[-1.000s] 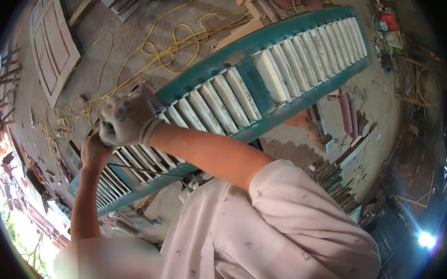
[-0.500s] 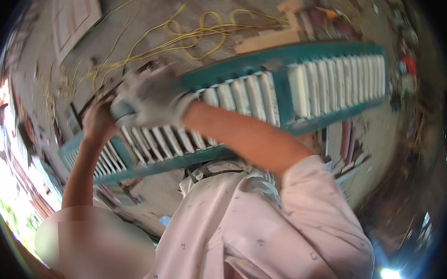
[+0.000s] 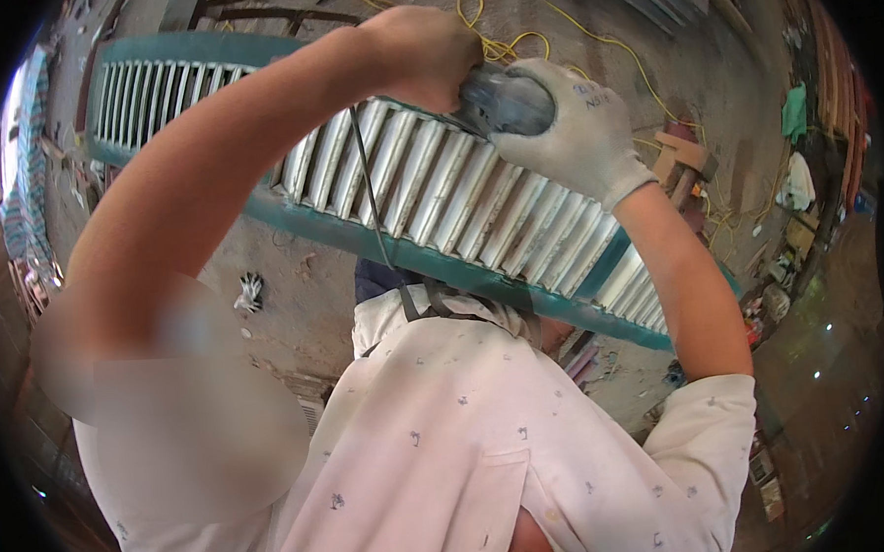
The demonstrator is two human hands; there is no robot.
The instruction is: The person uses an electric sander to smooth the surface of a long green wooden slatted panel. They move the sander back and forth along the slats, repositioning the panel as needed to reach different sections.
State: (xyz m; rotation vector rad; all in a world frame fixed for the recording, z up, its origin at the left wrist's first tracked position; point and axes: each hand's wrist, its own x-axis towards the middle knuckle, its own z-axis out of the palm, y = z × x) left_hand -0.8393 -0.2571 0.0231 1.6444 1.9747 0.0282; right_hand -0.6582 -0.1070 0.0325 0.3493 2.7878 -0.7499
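A long green shutter [image 3: 332,233] with whitish bare slats stretches across the space ahead of my body. My gloved right hand [image 3: 575,122] is wrapped round the rear of a dark grey rounded tool [image 3: 513,101], which looks like a power sander. My bare left hand [image 3: 427,55] is closed at the tool's other end; its fingertips are partly hidden. The tool sits at the shutter's far edge, over the tops of the slats. Its underside is out of sight. A thin black cord [image 3: 369,185] hangs across the slats toward my waist.
Yellow cord [image 3: 614,46] lies looped on the dusty floor beyond the shutter. A light wooden piece [image 3: 683,155] lies to the right, near a green cloth [image 3: 794,113]. On the floor at left is a crumpled glove [image 3: 250,292]. Timber and clutter line the right side.
The view has turned, and the shutter now slopes down to the right. My hands, still together, have gone from the left part of the shutter to its far edge nearer the middle.
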